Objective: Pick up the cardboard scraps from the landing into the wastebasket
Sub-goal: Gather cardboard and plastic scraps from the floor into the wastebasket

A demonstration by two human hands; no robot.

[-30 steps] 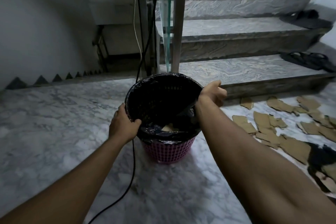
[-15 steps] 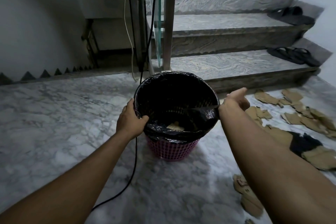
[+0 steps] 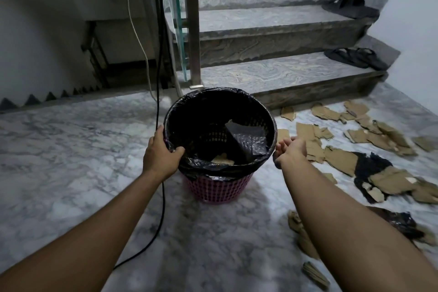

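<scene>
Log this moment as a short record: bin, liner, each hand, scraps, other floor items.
bin: pink plastic lattice wastebasket, upright on the grey marble landing
liner: black plastic bag folded over the rim, one cardboard piece inside
left hand: grips the rim and liner
right hand: beside the rim, fingers loosely curled, holds nothing visible
scraps: brown torn cardboard scraps scattered right of the bin
other: black cable left of the bin

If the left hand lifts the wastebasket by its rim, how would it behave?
Probably light: the wastebasket is perforated plastic with few scraps inside. The black liner sags inward, so it looks floppy and may slip under the left hand. One-sided lifting would likely tilt it.
</scene>
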